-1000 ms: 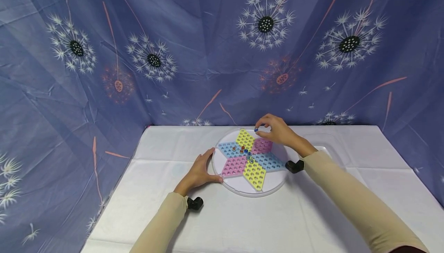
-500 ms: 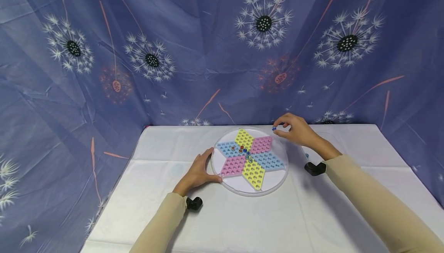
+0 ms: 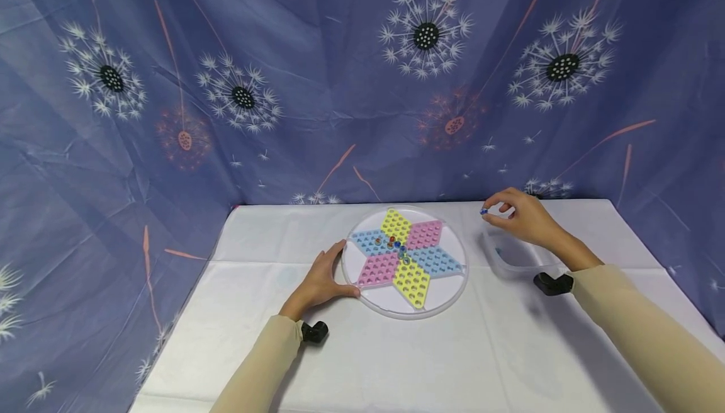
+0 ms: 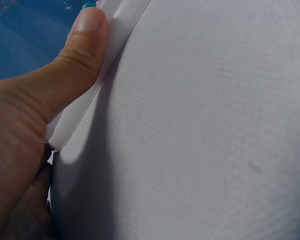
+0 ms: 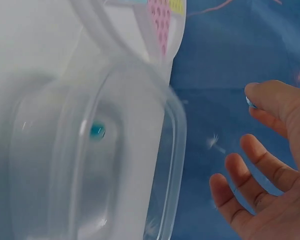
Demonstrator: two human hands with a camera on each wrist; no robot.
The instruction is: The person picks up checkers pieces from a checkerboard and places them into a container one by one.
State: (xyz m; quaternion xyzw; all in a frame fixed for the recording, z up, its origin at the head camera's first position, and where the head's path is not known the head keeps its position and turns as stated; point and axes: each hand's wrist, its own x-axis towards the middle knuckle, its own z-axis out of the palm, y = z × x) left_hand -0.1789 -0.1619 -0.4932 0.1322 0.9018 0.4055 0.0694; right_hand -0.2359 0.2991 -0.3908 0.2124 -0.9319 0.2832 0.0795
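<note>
the right hand (image 3: 523, 214) hangs above the far rim of a clear plastic container (image 3: 512, 255) and pinches a small blue marble (image 3: 484, 211) between thumb and forefinger, the other fingers loosely curled beneath. in the right wrist view the marble (image 5: 251, 102) shows only as a sliver at the fingertip, and the container (image 5: 115, 165) lies below with one teal marble (image 5: 97, 130) resting on its floor. the container stands on the white table (image 3: 396, 356), just beside the right edge of the round game board (image 3: 362, 255), close to it though whether they touch cannot be told.

the left hand (image 3: 321, 281) rests on the table at the board's near left rim, fingers fairly straight and pressed against the edge; the left wrist view shows the thumb (image 4: 72, 60) lying along the white rim (image 4: 97, 75). the board carries a six-pointed star of yellow, pink and blue pegged fields, and a small cluster of marbles (image 3: 394, 246) sits at its centre. a blue cloth printed with dandelion heads (image 3: 425, 35) hangs behind and at both sides of the table.
</note>
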